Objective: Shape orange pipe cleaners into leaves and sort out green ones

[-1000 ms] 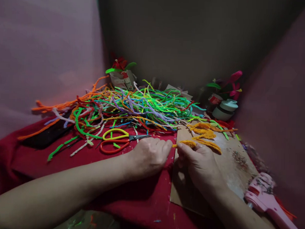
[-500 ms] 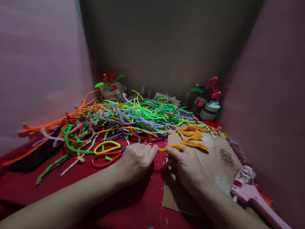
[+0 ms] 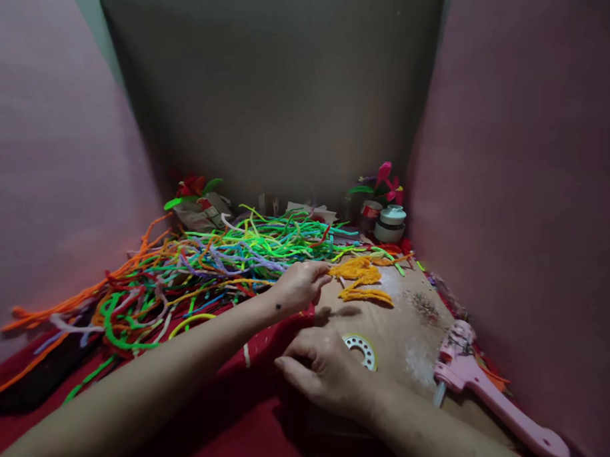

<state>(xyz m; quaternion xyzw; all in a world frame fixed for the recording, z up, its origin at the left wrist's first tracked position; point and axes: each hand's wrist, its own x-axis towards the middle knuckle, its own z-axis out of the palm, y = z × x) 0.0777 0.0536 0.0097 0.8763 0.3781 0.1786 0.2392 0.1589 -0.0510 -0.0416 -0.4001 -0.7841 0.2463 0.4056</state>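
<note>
While pinkish walls (image 3: 527,163) flank it, cardboard (image 3: 395,345) bears orange strands (image 3: 369,277).

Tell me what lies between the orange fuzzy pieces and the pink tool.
In the head view, dark bits and a pale smear lie on the brown board between the orange fuzzy pieces and pink tool.

Red cloth drapes the table (image 3: 218,425), and it's crowded up there! Bright stems (image 3: 264,250) sprawl across the back and left, some crossing a black slab (image 3: 34,382). A yellow loop (image 3: 194,317) pokes out nearer. Over right lies the board (image 3: 398,352), a pink glue gun (image 3: 484,385) at its edge, a jar (image 3: 390,226) behind.
</note>
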